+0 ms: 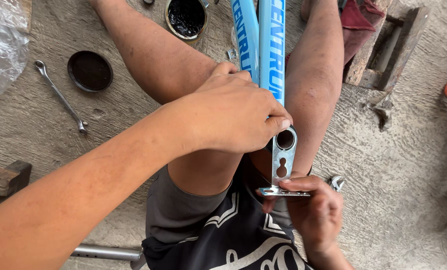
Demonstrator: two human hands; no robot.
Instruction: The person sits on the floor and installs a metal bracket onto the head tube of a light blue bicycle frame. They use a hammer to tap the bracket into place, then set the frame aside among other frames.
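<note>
Gripping light-blue bike frame (271, 45) w/ our left hand (233, 117), fingers wrapped round tube just above its open end. Our right hand (316, 210) below, thumb + fingers pinched on bent silver bracket (283, 160) hanging off tube end. Grease tin (186, 17), its lid (90, 71), wrench (61, 96) well left of grip, on concrete.
</note>
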